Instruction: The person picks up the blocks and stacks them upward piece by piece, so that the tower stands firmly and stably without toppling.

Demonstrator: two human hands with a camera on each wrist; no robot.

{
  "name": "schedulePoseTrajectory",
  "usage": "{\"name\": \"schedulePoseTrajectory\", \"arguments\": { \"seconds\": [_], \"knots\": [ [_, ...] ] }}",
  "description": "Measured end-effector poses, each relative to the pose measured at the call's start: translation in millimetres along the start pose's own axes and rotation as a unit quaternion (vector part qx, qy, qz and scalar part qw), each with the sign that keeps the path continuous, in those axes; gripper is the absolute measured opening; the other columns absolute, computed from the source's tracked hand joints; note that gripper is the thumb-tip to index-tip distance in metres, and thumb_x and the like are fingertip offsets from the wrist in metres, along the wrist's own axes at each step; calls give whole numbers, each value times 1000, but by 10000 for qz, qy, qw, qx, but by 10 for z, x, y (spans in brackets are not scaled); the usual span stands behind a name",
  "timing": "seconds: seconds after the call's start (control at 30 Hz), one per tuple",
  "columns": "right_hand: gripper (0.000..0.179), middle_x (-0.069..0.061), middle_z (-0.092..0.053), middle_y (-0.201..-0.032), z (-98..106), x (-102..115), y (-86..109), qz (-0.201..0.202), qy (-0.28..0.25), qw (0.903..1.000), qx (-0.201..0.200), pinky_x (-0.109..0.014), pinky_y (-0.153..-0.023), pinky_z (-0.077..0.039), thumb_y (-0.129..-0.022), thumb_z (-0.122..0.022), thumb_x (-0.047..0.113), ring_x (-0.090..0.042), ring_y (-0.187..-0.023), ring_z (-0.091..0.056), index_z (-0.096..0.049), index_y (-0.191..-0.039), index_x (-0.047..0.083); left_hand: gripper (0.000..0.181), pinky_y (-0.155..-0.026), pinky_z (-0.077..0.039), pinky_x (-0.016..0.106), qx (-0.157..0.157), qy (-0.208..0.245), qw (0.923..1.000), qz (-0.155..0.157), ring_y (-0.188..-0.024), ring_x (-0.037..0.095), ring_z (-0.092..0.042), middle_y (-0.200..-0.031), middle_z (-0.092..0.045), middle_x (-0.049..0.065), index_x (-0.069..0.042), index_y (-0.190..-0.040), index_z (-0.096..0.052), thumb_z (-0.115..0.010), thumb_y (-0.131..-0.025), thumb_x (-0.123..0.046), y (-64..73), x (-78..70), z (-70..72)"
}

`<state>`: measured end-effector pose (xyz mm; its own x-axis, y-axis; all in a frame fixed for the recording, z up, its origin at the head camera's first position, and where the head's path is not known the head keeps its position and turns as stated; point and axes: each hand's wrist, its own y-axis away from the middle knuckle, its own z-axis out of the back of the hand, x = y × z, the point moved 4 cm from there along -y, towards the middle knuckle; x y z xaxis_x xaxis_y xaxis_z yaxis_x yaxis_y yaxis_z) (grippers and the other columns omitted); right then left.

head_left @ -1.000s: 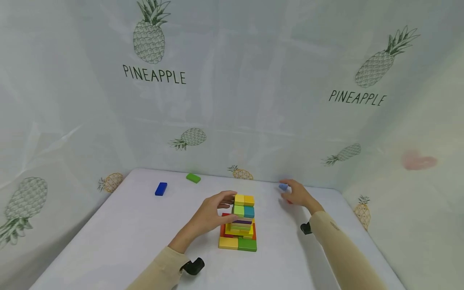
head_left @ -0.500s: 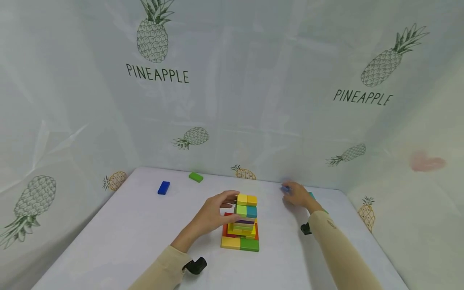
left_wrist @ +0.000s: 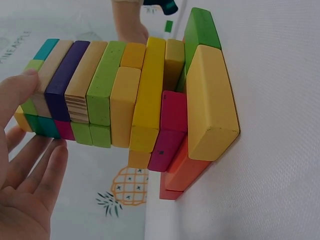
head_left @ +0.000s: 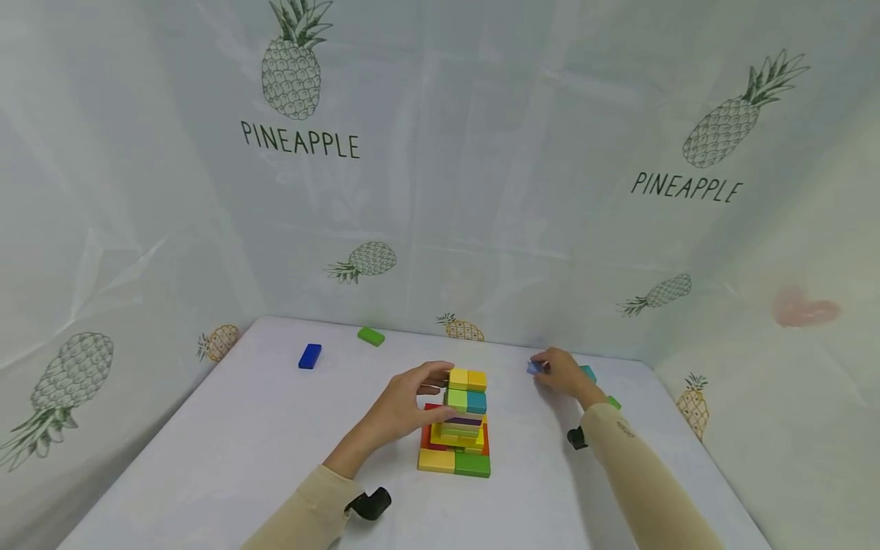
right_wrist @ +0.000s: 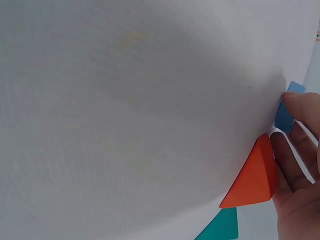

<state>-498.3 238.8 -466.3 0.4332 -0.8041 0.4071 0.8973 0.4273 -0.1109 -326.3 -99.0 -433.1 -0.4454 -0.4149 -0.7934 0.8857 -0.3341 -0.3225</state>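
Observation:
A tower of coloured wooden blocks stands mid-table, wide at its base and narrow above. My left hand reaches round its upper part from the left. In the left wrist view the thumb touches blocks near the top, with the fingers on the opposite side. At the far right of the table my right hand pinches a small blue block between thumb and fingers. Close beside those fingers, in the right wrist view, sits an orange-red triangular block.
A teal block and a green one lie beyond the right wrist. At the far left of the white table are a dark blue block and a green block. A pineapple-print curtain hangs behind.
My right hand has taken the blue block between its fingers and drawn it slightly nearer. The left hand keeps its place at the tower. The head view has shifted a little.

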Motion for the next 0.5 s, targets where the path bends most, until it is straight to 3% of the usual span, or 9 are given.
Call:
{"name": "schedulePoseTrajectory", "arguments": {
  "seconds": [0.1,0.33,0.5],
  "knots": [
    [34,-18,-70,-114,-3,31,17,-20,94,10000,14,-50,-93,-59,-95,-74,0,-31,-101,-67,-71,-127,-6,73,-108,-55,41,-8,35,10000,24,-128,22,-65,-141,-65,-6,-27,-153,-53,-87,-90,-40,-2,-9,-3],
    [30,-16,-74,-113,50,124,45,451,149,9989,-54,-50,-92,-60,-94,-74,-3,-30,-101,-70,-73,-124,-6,72,-108,-55,46,-17,83,10000,-1,-127,20,-65,-141,-65,-5,-28,-153,-53,-86,-91,-40,-1,2,-9],
    [33,-14,-74,-115,137,320,110,605,-10,9981,-144,-53,-95,-59,-94,-75,1,-29,-102,-69,-72,-126,-6,72,-109,-55,43,-18,52,10000,26,-128,21,-65,-141,-65,-6,-31,-152,-53,-87,-90,-41,8,-14,-3]
  ]
}}
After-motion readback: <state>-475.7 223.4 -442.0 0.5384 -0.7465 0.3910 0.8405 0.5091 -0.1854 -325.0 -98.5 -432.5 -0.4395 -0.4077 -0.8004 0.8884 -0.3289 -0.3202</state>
